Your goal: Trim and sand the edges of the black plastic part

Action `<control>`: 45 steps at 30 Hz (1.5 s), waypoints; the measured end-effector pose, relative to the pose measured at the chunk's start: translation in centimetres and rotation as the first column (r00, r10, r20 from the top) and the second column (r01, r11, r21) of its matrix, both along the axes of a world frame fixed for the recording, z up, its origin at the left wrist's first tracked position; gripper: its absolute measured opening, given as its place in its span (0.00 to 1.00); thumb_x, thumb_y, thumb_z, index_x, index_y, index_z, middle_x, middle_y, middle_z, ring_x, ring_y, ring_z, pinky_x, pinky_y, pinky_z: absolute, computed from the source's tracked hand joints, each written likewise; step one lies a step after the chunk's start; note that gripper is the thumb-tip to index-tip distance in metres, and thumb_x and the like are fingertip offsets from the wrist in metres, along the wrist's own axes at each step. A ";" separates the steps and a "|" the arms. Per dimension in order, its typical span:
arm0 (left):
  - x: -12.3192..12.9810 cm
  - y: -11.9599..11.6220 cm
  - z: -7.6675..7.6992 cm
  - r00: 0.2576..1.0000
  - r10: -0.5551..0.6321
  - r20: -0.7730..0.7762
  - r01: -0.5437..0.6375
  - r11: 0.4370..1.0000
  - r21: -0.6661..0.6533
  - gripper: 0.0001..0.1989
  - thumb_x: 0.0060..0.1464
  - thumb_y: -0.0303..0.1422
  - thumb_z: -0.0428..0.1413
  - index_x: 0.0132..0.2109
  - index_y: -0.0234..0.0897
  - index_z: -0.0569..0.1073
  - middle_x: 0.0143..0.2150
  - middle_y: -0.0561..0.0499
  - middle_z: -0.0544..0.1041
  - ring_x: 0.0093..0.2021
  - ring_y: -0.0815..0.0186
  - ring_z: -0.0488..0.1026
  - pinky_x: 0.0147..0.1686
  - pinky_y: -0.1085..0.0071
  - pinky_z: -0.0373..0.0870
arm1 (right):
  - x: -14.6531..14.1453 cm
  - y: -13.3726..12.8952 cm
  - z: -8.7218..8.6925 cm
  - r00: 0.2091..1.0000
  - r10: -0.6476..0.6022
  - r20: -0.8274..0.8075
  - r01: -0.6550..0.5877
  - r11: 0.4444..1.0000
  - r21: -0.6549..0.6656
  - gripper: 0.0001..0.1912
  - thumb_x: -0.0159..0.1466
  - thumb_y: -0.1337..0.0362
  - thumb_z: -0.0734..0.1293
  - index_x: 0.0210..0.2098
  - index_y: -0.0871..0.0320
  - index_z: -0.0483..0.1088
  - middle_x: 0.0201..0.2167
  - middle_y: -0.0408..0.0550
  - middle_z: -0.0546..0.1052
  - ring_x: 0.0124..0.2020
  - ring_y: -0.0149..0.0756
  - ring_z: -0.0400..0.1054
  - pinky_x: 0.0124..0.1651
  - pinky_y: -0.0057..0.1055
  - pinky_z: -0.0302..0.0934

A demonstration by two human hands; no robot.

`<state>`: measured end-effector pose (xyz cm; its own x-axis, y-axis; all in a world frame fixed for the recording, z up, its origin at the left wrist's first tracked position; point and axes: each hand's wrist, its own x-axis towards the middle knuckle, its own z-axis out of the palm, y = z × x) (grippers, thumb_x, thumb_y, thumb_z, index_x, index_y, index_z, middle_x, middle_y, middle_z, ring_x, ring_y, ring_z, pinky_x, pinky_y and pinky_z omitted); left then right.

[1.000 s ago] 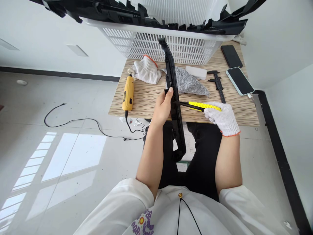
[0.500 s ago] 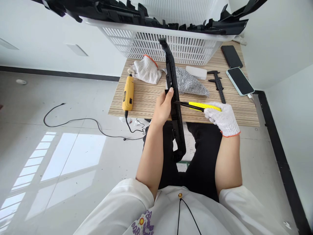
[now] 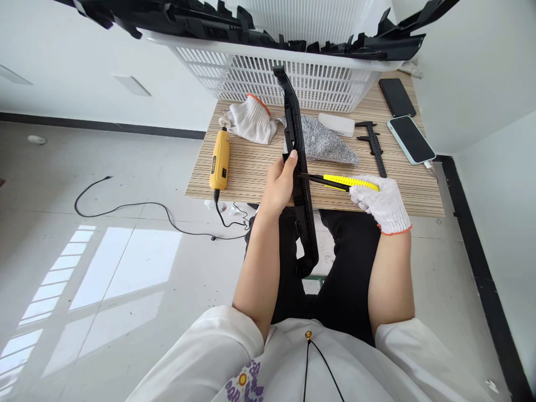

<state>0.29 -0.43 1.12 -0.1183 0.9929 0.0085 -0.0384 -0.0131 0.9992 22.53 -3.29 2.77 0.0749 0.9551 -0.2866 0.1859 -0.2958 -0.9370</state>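
My bare left hand [image 3: 280,183] is closed round the middle of a long black plastic trim piece [image 3: 305,223], its thumb lying on the near face. The piece stands lengthwise in front of me, its far end before the basket and its hooked near end over my lap. In a white knit glove with an orange cuff, my right hand [image 3: 380,202] grips a yellow and black utility knife [image 3: 350,181]. The blade points left and its tip meets the trim piece just beside my left thumb; whether it cuts in, I cannot tell.
On the wooden table [image 3: 251,178] lie a yellow rotary tool [image 3: 220,159], a white glove [image 3: 253,123], a grey cloth [image 3: 324,139], a caliper [image 3: 372,146] and two phones [image 3: 412,139]. Behind, a white basket [image 3: 251,72] bears long black parts [image 3: 201,28]. A cable [image 3: 167,209] crosses the floor.
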 end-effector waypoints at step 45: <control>0.1 -0.1 0.2 0.998 -0.035 0.045 0.037 0.998 -0.041 0.22 0.62 0.52 0.53 0.36 0.37 0.74 0.26 0.52 0.72 0.32 0.64 0.76 0.30 0.71 0.72 | 0.0 0.1 -0.4 0.998 -0.055 -0.038 0.058 0.996 0.061 0.18 0.52 0.59 0.76 0.40 0.61 0.78 0.17 0.42 0.70 0.16 0.24 0.58 0.15 0.21 0.49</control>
<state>0.36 -0.53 1.31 -0.0814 0.9960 -0.0380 -0.0827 0.0312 0.9961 22.52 -3.18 2.36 0.1200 0.9656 -0.2307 0.1366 -0.2462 -0.9595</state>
